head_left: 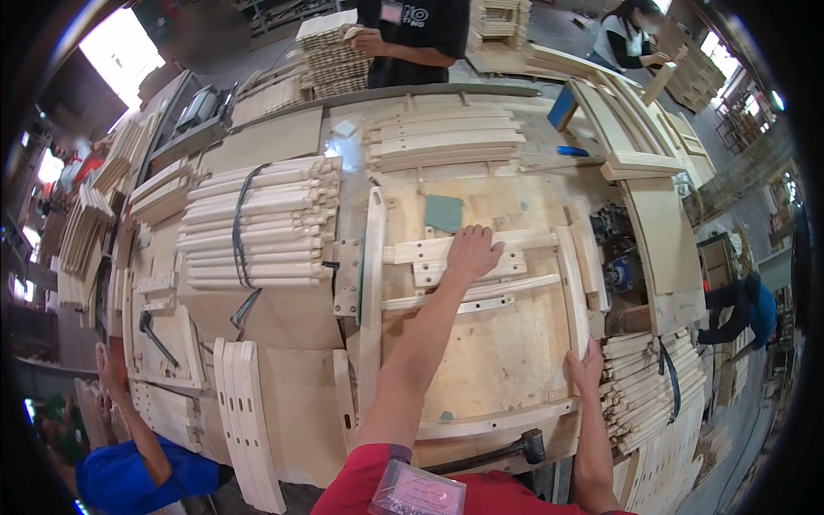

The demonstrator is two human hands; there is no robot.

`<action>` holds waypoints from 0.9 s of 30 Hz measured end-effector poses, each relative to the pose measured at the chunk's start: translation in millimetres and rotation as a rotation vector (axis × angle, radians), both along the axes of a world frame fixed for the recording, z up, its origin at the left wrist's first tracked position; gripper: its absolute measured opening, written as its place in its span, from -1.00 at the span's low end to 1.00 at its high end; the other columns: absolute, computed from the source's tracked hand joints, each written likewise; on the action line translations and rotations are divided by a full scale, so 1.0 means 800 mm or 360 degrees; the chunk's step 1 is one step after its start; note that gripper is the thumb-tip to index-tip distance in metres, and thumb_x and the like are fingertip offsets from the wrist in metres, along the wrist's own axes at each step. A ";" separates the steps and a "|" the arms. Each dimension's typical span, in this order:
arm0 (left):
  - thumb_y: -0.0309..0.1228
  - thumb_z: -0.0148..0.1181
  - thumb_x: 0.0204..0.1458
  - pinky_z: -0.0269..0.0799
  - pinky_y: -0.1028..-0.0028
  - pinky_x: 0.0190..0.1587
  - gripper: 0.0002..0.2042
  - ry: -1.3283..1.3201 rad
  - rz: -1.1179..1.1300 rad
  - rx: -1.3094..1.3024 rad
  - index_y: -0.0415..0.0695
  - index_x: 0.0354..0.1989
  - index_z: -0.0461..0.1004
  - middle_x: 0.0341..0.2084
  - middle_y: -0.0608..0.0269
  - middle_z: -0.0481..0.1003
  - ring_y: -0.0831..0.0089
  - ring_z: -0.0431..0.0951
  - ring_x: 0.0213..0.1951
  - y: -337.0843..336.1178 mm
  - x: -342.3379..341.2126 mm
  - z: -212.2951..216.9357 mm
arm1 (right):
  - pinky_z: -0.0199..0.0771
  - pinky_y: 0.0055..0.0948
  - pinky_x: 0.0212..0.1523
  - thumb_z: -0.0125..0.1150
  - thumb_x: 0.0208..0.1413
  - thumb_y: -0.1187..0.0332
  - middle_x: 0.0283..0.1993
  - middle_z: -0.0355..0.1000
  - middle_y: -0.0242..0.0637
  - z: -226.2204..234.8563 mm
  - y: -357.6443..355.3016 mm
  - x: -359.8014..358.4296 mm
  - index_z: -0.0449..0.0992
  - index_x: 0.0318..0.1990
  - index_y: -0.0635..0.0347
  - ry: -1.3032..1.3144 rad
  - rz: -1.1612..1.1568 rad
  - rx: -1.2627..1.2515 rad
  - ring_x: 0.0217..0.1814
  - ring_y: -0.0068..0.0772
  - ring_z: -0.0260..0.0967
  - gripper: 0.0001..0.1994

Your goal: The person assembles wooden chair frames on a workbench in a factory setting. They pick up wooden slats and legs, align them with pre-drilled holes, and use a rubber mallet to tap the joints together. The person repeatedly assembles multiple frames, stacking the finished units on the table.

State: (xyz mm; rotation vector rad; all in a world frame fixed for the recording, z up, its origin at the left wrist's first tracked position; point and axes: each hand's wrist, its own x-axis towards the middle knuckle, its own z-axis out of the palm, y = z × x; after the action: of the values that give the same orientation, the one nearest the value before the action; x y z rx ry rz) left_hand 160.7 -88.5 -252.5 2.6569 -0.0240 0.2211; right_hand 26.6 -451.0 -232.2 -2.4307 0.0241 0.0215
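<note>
My left hand [472,254] lies over a pale wooden rail [532,239], its fingers curled across the far edge. Just below the rail is a short drilled block [427,275]. My right hand [586,369] grips the lower part of the right wooden post [570,292], thumb on its inner side. A longer left post [372,300] stands opposite. Between the posts lie a narrow curved slat [528,284] and, nearest me, a drilled bottom rail [502,421]. Beneath these parts is a plywood board [481,360]. A green pad [443,213] rests beyond my left hand.
A black-headed hammer [532,446] lies at the near edge. Strapped spindles [257,223] sit left; another bundle [652,386] sits right. Slats [446,137] are stacked at the far side. A co-worker's blue sleeve [146,472] is lower left; a person in black [416,51] stands across.
</note>
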 end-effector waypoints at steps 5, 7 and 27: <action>-0.12 0.12 0.15 0.36 0.09 0.12 -0.60 -0.0085 0.0128 -0.0235 -0.28 -0.14 0.52 -0.17 -0.07 0.55 0.05 0.51 0.00 0.025 -0.014 -0.027 | 0.42 -0.13 0.12 0.31 -0.10 0.40 0.04 0.49 0.02 -0.020 0.008 0.023 0.47 0.16 0.24 -0.0040 0.0152 -0.0238 0.09 0.01 0.45 -0.45; -0.28 0.13 0.07 0.39 0.05 0.11 -0.66 0.0122 0.0392 -0.0417 -0.31 -0.10 0.51 -0.13 -0.12 0.54 -0.02 0.50 0.00 0.076 -0.035 -0.040 | 0.37 -0.07 0.22 0.29 -0.07 0.40 0.19 0.44 0.06 -0.034 0.045 0.032 0.36 0.29 0.29 0.0242 0.0154 -0.0105 0.21 0.05 0.40 -0.34; -0.05 0.40 -0.20 0.14 -0.05 0.36 -0.41 -0.0573 -0.0317 -0.0729 -0.19 -0.02 0.59 0.17 -0.14 0.42 -0.09 0.32 0.26 -0.131 -0.048 0.021 | 0.24 -0.05 0.37 0.35 -0.01 0.23 0.33 0.34 0.10 0.000 -0.070 0.032 0.28 0.38 0.26 -0.0084 0.0072 -0.0483 0.37 0.11 0.26 -0.25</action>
State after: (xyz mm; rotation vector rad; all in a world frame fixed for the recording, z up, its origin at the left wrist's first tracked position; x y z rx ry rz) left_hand 122.3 -192.9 -235.3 2.1140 -0.3140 0.5623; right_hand 52.1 -507.3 -232.4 -2.7339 -0.0555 -0.0283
